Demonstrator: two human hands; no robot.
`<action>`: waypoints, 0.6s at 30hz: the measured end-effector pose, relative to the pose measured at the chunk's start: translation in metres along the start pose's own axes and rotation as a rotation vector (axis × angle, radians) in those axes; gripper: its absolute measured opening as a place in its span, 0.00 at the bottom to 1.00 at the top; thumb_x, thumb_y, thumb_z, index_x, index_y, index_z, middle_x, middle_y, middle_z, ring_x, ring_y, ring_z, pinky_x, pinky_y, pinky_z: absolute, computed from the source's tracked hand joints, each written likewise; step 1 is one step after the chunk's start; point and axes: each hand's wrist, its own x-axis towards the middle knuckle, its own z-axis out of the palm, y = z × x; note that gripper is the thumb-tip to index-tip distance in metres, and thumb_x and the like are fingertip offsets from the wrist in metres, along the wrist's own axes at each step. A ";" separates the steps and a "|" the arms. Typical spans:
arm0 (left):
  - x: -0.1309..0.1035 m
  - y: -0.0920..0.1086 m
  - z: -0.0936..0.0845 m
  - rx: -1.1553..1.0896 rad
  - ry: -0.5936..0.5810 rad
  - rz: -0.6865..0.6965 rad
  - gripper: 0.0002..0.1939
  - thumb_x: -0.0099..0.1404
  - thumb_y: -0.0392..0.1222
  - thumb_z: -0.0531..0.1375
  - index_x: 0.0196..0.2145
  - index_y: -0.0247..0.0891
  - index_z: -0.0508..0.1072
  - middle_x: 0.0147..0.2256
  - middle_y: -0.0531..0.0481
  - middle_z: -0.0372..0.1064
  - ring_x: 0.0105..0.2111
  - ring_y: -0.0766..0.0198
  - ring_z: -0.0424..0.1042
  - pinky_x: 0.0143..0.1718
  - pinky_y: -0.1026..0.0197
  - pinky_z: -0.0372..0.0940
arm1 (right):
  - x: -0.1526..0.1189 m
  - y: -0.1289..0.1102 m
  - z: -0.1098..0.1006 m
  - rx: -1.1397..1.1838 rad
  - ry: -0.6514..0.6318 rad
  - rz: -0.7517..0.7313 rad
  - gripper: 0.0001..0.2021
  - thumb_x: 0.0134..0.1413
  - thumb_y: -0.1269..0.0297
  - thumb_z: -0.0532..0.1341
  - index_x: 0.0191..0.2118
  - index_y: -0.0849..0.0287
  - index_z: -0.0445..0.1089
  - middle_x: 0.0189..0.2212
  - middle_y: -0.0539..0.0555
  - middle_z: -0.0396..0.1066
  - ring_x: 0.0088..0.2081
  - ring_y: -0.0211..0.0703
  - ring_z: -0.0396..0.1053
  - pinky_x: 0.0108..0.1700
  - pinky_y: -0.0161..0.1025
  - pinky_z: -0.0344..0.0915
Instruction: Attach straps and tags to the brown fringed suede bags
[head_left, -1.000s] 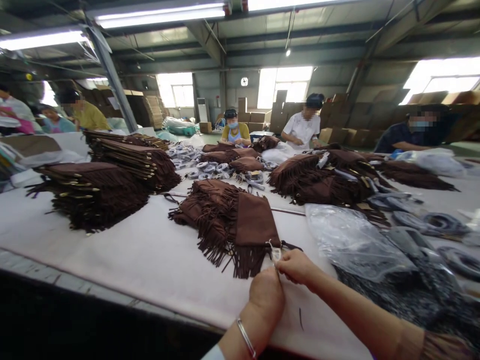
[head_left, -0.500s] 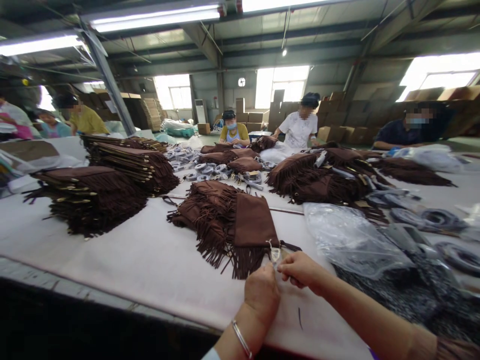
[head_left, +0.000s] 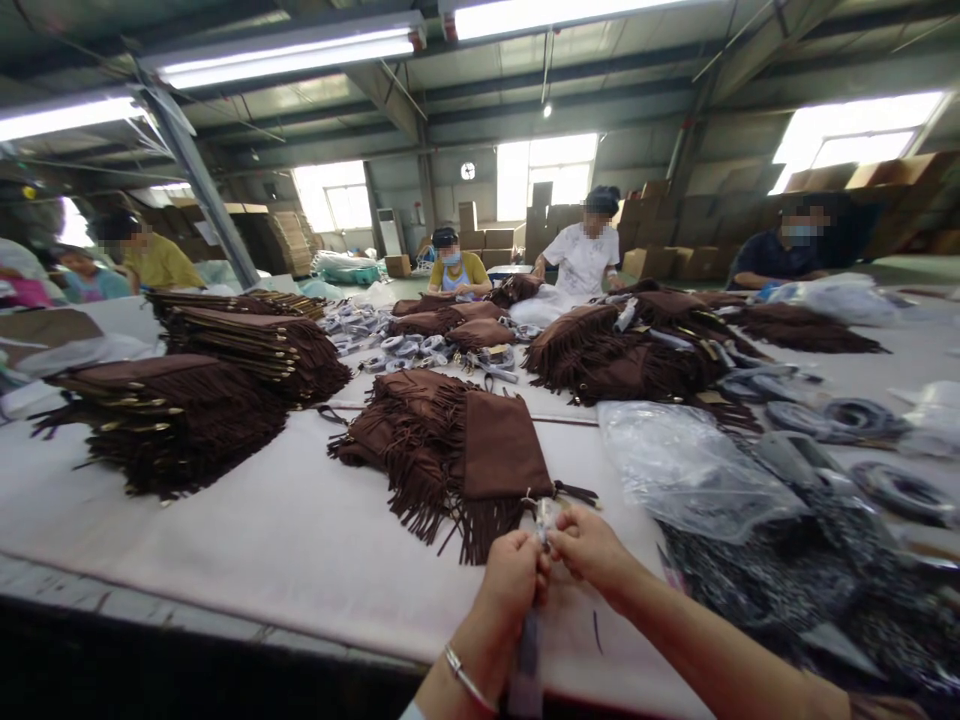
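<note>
Two narrow grips, left hand (head_left: 511,575) and right hand (head_left: 589,545), pinch a pale piece (head_left: 546,513) by the fringed bag (head_left: 504,445); whether they are joined is unclear.

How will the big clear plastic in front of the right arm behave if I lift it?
The clear plastic is probably floppy, because it lies wrinkled and slack. It looks thin and see-through, so it should be light for its size. Its shiny surface may feel slippery.
</note>
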 end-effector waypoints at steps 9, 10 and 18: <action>-0.005 0.006 -0.010 -0.561 -0.212 -0.308 0.09 0.62 0.42 0.58 0.30 0.32 0.67 0.20 0.60 0.53 0.14 0.78 0.50 0.17 0.72 0.51 | -0.003 -0.006 -0.001 0.273 -0.175 0.037 0.17 0.44 0.52 0.65 0.27 0.58 0.59 0.17 0.42 0.64 0.11 0.25 0.48 0.14 0.27 0.40; -0.005 0.006 -0.010 -0.608 -0.220 -0.331 0.09 0.64 0.42 0.57 0.30 0.32 0.66 0.20 0.60 0.53 0.14 0.79 0.51 0.17 0.73 0.51 | -0.003 -0.006 0.000 0.283 -0.173 0.058 0.19 0.44 0.50 0.66 0.27 0.57 0.59 0.15 0.41 0.62 0.11 0.25 0.47 0.13 0.27 0.39; -0.009 0.004 -0.004 -0.946 -0.475 -0.386 0.14 0.67 0.46 0.58 0.28 0.37 0.62 0.16 0.64 0.43 0.13 0.78 0.47 0.20 0.72 0.49 | -0.004 0.003 0.013 0.654 -0.331 0.147 0.24 0.43 0.45 0.69 0.28 0.59 0.61 0.18 0.44 0.63 0.17 0.31 0.62 0.19 0.29 0.57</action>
